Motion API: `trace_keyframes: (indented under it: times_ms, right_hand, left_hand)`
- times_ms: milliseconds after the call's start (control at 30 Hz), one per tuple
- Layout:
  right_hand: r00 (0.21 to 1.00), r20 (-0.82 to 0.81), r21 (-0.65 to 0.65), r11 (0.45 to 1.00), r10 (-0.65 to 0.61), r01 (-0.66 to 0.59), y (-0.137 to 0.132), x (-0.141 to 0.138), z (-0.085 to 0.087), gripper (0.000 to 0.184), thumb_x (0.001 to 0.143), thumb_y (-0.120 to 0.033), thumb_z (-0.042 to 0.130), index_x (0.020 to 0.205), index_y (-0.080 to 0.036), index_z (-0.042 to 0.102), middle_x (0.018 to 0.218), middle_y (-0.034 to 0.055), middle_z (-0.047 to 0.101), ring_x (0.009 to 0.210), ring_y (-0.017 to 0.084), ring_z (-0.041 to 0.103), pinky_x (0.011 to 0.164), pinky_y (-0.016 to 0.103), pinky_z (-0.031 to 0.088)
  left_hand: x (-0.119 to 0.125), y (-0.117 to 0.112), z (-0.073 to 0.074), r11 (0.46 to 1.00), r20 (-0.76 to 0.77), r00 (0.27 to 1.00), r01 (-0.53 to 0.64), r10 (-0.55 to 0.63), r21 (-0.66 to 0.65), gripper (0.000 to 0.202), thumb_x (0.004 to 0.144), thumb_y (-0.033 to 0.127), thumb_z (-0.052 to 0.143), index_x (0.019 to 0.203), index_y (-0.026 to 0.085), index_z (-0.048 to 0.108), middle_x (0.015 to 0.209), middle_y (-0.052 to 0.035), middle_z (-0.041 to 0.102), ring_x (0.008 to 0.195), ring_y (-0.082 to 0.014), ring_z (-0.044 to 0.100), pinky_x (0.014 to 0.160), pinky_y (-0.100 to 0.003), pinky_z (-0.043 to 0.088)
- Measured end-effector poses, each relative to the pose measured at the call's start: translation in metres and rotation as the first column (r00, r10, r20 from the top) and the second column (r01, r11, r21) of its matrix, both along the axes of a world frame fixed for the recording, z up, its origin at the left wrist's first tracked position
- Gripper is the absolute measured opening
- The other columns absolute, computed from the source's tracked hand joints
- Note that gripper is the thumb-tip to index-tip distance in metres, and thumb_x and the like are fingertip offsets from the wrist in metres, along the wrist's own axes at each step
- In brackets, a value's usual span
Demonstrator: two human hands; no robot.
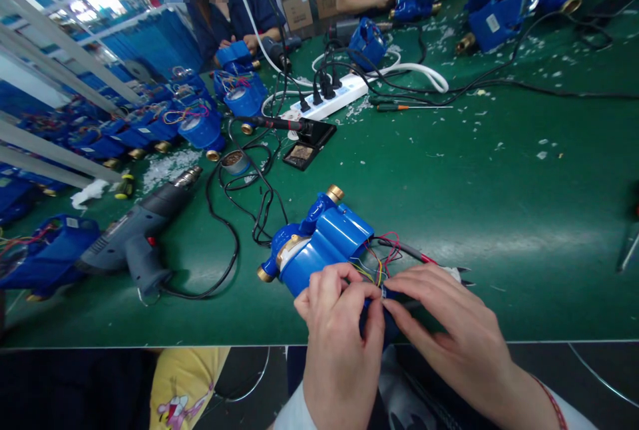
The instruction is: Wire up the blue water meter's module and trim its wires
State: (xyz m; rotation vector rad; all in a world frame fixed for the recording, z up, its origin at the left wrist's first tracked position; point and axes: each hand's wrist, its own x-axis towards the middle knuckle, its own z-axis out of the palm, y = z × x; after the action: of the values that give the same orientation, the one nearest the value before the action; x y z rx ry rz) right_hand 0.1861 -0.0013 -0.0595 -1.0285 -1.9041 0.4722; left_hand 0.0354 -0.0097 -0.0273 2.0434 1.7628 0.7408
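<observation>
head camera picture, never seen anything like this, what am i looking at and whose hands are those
This picture comes from a camera worn on a person's head, looking forward and down. The two bare hands at the bottom are that person's own. The left hand holds a blue water meter with brass ends, and the right hand pinches its thin coloured wires.

The surface is a green bench mat. On it lie a grey heat gun, a soldering iron, a white power strip and more meters. Across the bench, a co-worker holds another meter.
</observation>
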Motion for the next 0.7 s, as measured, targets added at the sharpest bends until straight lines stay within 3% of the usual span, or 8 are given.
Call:
trace_keyframes:
  times_ms: [333,567,700]
  right_hand:
    - [0.980,0.197,0.097,0.995,-0.024,0.005,0.000,-0.010,0.000,0.012,0.093,-0.003,0.051,0.086,-0.013,0.053,0.078,0.0051,0.055,0.076,0.018,0.047,0.072,0.035,0.038]
    - [0.982,0.166,0.081,0.993,-0.094,0.082,0.003,-0.002,0.000,0.011,0.095,-0.006,0.046,0.088,-0.014,0.049,0.079,0.0037,0.051,0.076,0.017,0.046,0.071,0.031,0.036]
    - [0.968,0.172,0.066,0.982,-0.184,0.175,0.010,0.010,0.001,0.021,0.097,-0.012,0.040,0.078,-0.018,0.042,0.071,0.0007,0.047,0.067,0.015,0.043,0.063,0.029,0.034]
  left_hand:
    - [0.002,0.000,0.001,1.000,0.028,1.000,-0.007,0.007,-0.006,0.024,0.076,-0.001,0.061,0.076,0.022,0.063,0.089,-0.0008,0.059,0.087,-0.0215,0.054,0.076,-0.036,0.031]
    - [-0.002,0.000,0.000,1.000,0.025,1.000,0.001,-0.001,-0.006,0.020,0.077,0.003,0.064,0.077,0.023,0.063,0.089,-0.0004,0.057,0.087,-0.0221,0.054,0.074,-0.036,0.029]
    - [-0.006,0.000,-0.002,0.999,0.022,0.999,0.028,-0.027,-0.038,0.019,0.082,0.005,0.060,0.083,0.025,0.063,0.093,-0.0002,0.057,0.090,-0.0222,0.054,0.077,-0.038,0.030]
